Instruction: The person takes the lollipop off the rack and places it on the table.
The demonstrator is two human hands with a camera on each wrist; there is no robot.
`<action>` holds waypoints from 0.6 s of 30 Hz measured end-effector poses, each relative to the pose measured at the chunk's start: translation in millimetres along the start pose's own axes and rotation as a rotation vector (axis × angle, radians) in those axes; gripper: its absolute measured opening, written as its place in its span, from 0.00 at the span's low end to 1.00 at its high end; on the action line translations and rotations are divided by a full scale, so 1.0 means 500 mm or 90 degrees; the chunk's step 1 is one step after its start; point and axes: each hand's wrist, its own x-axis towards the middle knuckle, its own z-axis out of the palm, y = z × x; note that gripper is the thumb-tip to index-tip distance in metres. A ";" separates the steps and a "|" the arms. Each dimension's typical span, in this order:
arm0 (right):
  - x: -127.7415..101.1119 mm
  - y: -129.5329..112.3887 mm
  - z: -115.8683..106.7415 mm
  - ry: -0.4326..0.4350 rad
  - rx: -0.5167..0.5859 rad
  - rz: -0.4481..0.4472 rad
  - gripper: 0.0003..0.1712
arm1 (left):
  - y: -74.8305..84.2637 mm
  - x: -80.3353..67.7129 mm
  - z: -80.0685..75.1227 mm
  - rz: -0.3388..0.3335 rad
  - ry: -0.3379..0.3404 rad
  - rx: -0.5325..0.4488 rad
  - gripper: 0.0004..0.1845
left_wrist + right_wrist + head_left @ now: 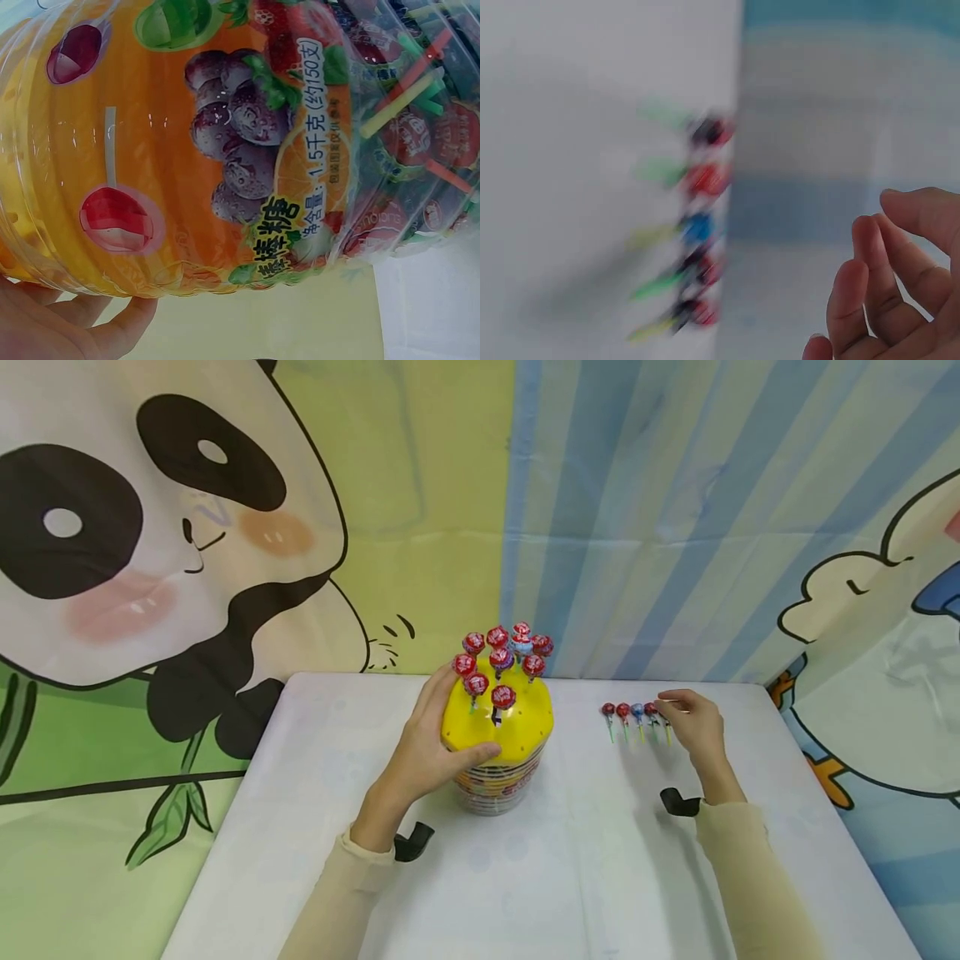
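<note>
A clear plastic jar with a yellow lid stands upright on the table. Several red-wrapped lollipops stick up from holes in that lid. My left hand grips the jar near its top, thumb on the lid's front edge and fingers around the far left side. Up close, the left wrist view shows the jar's fruit-printed label and lollipops packed inside. To the right, several lollipops lie in a row, sticks pointing toward me. My right hand hovers beside the row's right end, its fingers loosely bent with nothing between them.
The white table ends at a cloth backdrop with cartoon animals, close behind the jar and the row. Black camera mounts stick out from both wrists.
</note>
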 end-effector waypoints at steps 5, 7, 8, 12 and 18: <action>-0.076 -0.124 0.021 -0.018 0.147 -0.153 0.20 | 0.001 -0.001 0.001 -0.003 -0.003 0.003 0.57; -0.103 -0.172 0.029 -0.032 0.196 -0.222 0.17 | 0.002 -0.001 0.001 -0.002 -0.003 0.004 0.57; -0.115 -0.194 0.034 -0.042 0.219 -0.257 0.15 | 0.001 -0.001 0.001 -0.002 -0.003 0.006 0.57; -0.141 -0.268 0.058 -0.087 0.283 -0.373 0.12 | 0.000 0.000 0.001 0.008 0.005 0.006 0.57; -0.160 -0.331 0.096 -0.147 0.332 -0.440 0.12 | 0.001 0.000 0.000 0.004 0.004 0.002 0.57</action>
